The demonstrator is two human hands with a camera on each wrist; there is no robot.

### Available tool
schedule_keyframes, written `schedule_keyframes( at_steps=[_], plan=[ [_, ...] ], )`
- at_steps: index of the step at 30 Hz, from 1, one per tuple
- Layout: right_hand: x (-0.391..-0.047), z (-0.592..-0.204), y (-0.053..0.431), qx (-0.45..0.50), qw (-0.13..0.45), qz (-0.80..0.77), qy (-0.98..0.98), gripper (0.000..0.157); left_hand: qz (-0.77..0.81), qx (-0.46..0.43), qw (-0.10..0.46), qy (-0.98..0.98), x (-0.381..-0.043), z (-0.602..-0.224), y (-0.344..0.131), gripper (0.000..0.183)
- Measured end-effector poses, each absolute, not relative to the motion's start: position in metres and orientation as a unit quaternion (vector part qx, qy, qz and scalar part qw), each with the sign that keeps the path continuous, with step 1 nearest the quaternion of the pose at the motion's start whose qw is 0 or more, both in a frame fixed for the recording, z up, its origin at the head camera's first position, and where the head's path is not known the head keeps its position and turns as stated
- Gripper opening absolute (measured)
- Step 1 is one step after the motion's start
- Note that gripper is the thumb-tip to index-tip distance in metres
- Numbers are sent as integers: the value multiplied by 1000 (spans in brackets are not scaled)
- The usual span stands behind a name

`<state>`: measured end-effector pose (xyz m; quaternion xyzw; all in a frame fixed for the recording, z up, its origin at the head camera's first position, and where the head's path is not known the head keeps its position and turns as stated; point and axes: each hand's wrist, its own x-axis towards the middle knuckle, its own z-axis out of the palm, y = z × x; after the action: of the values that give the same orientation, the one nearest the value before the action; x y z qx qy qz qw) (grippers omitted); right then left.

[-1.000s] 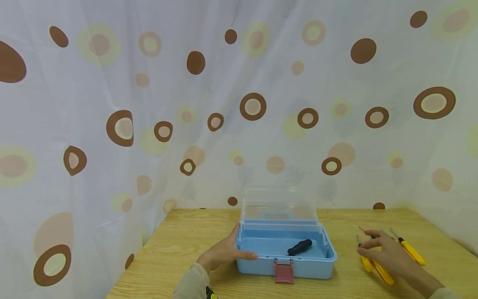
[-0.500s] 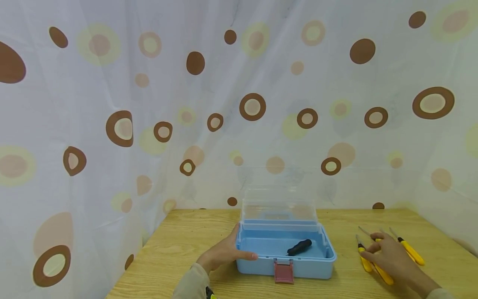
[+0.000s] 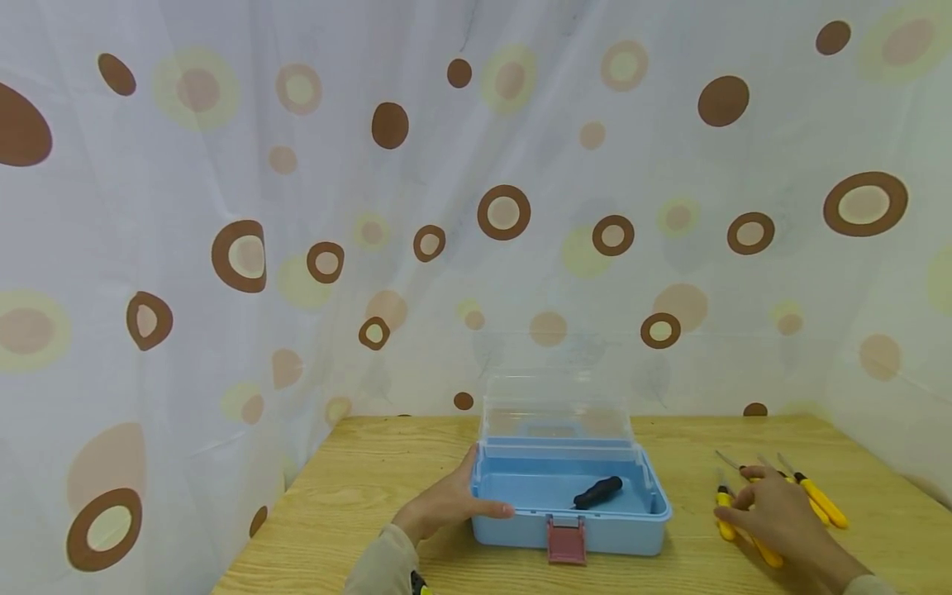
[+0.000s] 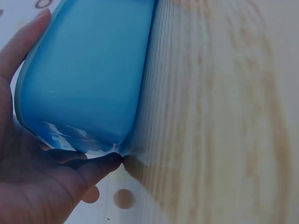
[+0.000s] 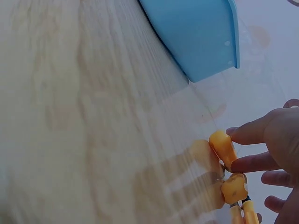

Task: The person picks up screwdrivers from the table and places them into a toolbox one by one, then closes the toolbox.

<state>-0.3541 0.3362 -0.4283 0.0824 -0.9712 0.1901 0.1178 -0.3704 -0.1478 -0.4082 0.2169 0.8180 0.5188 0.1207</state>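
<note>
A light blue toolbox (image 3: 521, 533) with its clear lid (image 3: 554, 413) raised and pink latch (image 3: 567, 544) hanging down stands on the table. Inside lies a black-handled screwdriver (image 3: 597, 493). My left hand (image 3: 446, 500) holds the box's left end, thumb across the front wall; the left wrist view shows its fingers (image 4: 100, 170) around the corner. To the right of the box, my right hand (image 3: 777, 512) pinches the leftmost yellow-handled screwdriver (image 3: 724, 516) by its handle, between thumb and index finger. Its handle end (image 5: 220, 144) shows in the right wrist view.
Several other yellow-handled screwdrivers lie under and beside the right hand, one (image 3: 824, 506) at its right and another handle (image 3: 766, 554) below the palm. A spotted white curtain (image 3: 565, 165) hangs behind the wooden table (image 3: 372, 463).
My right hand has lowered and closed its thumb and index finger on the leftmost yellow screwdriver, which has turned slightly. The left hand and toolbox have stayed put.
</note>
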Motion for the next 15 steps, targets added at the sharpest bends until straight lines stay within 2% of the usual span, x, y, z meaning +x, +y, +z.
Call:
schedule_keyframes(
  at_steps=[4, 15],
  plan=[
    [-355, -428, 335, 78, 117, 177, -974, 36, 515, 205, 122, 823, -369, -408, -147, 126],
    [-347, -425, 326, 49, 87, 230, -968, 33, 516, 207, 121, 822, -368, -407, -147, 127]
  ],
)
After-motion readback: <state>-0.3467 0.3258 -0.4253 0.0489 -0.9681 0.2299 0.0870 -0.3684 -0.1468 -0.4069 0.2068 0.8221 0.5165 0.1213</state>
